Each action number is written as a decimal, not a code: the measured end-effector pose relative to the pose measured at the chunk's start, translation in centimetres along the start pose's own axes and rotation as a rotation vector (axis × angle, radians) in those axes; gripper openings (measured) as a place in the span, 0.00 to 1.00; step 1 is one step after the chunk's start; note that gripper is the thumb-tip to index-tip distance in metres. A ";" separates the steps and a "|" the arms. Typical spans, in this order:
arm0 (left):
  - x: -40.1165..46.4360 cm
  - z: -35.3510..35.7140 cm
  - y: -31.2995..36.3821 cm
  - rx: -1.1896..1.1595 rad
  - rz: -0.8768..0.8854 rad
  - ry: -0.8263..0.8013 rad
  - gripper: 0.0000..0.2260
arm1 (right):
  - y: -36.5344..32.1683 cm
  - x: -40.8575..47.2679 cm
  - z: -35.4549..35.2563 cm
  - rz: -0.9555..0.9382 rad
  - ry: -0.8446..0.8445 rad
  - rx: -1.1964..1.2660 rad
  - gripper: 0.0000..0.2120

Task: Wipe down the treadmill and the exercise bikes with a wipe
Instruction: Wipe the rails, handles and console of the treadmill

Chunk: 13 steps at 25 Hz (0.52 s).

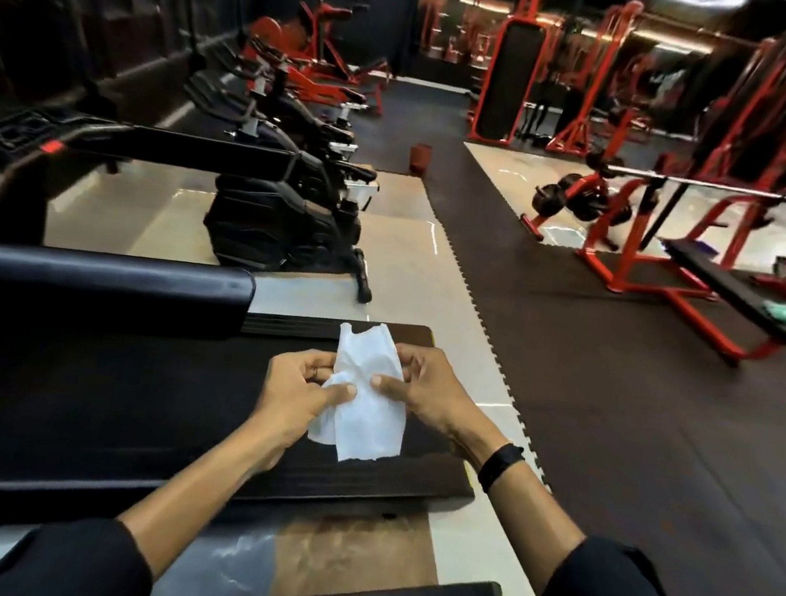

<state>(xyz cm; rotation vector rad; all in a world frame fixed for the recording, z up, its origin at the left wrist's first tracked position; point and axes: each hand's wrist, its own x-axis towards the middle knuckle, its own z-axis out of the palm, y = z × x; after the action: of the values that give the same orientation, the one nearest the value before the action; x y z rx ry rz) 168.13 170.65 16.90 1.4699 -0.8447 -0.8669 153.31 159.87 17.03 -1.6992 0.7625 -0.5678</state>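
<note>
White and crumpled, the wipe [370,397] hangs between your hands at about 6 o'clock in the view, not yet touching any machine. Your left hand [301,393] pinches one bunched edge between thumb and fingers, and your right hand [423,392] pinches the other side the same way, so you seem to be unfolding it. Just beyond it lies the dark belt of the treadmill [95,383], with its padded rail at 9 o'clock. Farther off, toward 11 o'clock, the exercise bikes [287,214] stand in a row. Nothing here shows any surface wiped yet; by my judgement the treadmill and all the bikes are still ahead of you.
</note>
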 end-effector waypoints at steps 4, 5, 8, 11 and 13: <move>6.3 1.3 -0.9 -0.022 -0.056 0.022 0.09 | 1.2 5.2 -2.3 -0.007 -0.031 -0.033 0.07; 8.1 1.5 -1.1 -0.030 -0.068 0.034 0.09 | 1.5 6.9 -3.0 -0.005 -0.039 -0.043 0.08; 14.4 2.1 -1.5 -0.083 -0.107 0.074 0.10 | 2.3 13.2 -5.1 0.001 -0.083 -0.062 0.10; 21.0 2.2 -1.1 -0.137 -0.159 0.140 0.10 | 2.0 20.2 -7.4 0.031 -0.127 -0.084 0.10; 24.8 1.9 -0.6 -0.175 -0.159 0.162 0.10 | 1.5 24.8 -8.4 0.032 -0.159 -0.073 0.09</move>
<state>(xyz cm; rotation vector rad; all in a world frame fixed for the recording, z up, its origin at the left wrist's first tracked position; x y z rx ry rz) 177.98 147.86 15.01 1.4441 -0.5237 -0.9024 163.73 135.81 17.29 -1.7728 0.7021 -0.3809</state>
